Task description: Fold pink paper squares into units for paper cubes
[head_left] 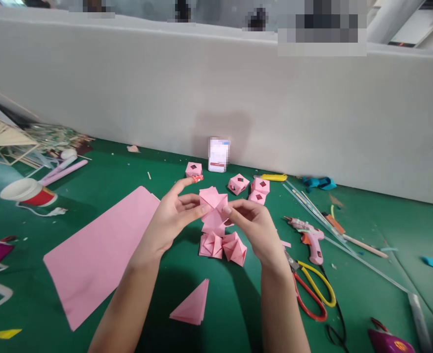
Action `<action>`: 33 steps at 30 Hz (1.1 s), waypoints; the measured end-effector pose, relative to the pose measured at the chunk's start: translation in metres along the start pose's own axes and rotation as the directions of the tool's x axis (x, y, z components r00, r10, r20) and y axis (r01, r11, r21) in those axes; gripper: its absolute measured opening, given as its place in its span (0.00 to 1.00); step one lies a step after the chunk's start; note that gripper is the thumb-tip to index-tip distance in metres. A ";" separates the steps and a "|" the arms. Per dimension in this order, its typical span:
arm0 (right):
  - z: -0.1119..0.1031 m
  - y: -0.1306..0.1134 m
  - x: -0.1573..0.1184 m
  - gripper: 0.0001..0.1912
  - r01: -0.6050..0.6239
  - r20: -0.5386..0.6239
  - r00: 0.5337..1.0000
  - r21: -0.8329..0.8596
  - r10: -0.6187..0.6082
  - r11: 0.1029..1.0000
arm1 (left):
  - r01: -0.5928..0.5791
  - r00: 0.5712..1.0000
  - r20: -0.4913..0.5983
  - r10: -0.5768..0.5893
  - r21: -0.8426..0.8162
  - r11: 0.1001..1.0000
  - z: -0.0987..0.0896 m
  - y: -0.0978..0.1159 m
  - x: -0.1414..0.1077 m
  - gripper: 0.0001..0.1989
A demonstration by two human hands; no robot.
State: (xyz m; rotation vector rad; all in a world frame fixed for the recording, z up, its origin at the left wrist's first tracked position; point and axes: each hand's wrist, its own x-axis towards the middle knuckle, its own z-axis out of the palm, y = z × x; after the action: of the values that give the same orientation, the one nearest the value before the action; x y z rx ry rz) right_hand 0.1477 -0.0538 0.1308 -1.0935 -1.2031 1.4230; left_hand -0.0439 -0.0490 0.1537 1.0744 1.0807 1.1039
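Note:
Pinched between both hands is a folded pink paper piece (214, 200), held a little above the table. My left hand (177, 208) grips its left edge between thumb and fingers, the index finger raised. My right hand (251, 218) pinches its right edge. Just below lie two folded pink paper pieces (211, 245) side by side, with more pink paper behind them. Nearer to me is a pink paper triangle (192, 305). Beyond my hands stand several pink paper cubes with dark openings, among them one at the left (193, 169) and one in the middle (238, 184).
Left are pink sheets (98, 260) and a tipped paper cup (28, 192). Right are a pink glue gun (310, 238), red-and-yellow-handled scissors (314, 289), clear sticks and a yellow cutter (274, 177). A lit phone (219, 156) leans against the white partition (128, 88).

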 end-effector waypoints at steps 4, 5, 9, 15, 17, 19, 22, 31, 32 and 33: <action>0.003 0.002 0.001 0.10 0.013 -0.005 1.000 0.046 -0.013 0.999 | -0.057 0.996 -0.062 0.060 0.055 0.997 0.002 0.000 -0.002 0.31; 0.003 0.002 0.001 0.10 0.015 -0.009 1.000 0.045 -0.015 0.999 | -0.073 0.994 -0.072 0.079 0.076 0.994 0.003 0.000 -0.003 0.31; 0.006 0.001 0.001 0.11 0.017 -0.025 1.000 0.029 -0.016 0.999 | -0.110 0.992 -0.047 0.117 0.135 0.985 0.004 -0.002 -0.004 0.31; 0.009 -0.001 -0.001 0.12 0.011 -0.031 0.999 -0.004 -0.011 1.000 | -0.110 0.981 -0.143 0.134 0.163 0.980 0.004 -0.004 -0.003 0.33; 0.009 -0.001 -0.002 0.12 0.006 -0.028 1.000 -0.013 -0.006 1.000 | -0.107 0.980 -0.148 0.136 0.189 0.976 0.004 -0.003 -0.003 0.33; 0.010 -0.001 -0.002 0.12 0.003 -0.023 1.000 -0.018 -0.003 1.000 | -0.113 0.978 -0.149 0.146 0.207 0.972 0.003 -0.003 -0.002 0.34; 0.010 -0.001 -0.002 0.12 0.001 -0.021 1.000 -0.013 -0.002 1.000 | -0.119 0.976 -0.155 0.154 0.213 0.970 0.003 -0.005 -0.002 0.33; 0.009 0.001 -0.001 0.12 -0.009 -0.034 0.999 0.011 0.009 1.000 | -0.078 0.989 -0.100 0.105 0.242 0.967 0.006 -0.002 -0.005 0.34; 0.009 0.001 -0.001 0.12 -0.012 -0.037 0.999 0.011 0.012 1.000 | -0.073 0.990 -0.099 0.100 0.245 0.967 0.007 -0.002 -0.005 0.34; 0.009 0.001 -0.001 0.13 -0.014 -0.037 0.999 0.011 0.014 1.000 | -0.070 0.990 -0.100 0.097 0.245 0.967 0.007 -0.001 -0.005 0.34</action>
State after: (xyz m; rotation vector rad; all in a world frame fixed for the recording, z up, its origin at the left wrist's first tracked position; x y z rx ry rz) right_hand 0.1387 -0.0563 0.1314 -1.1183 -1.1622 1.4124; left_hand -0.0375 -0.0547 0.1542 1.2714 1.2934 1.1307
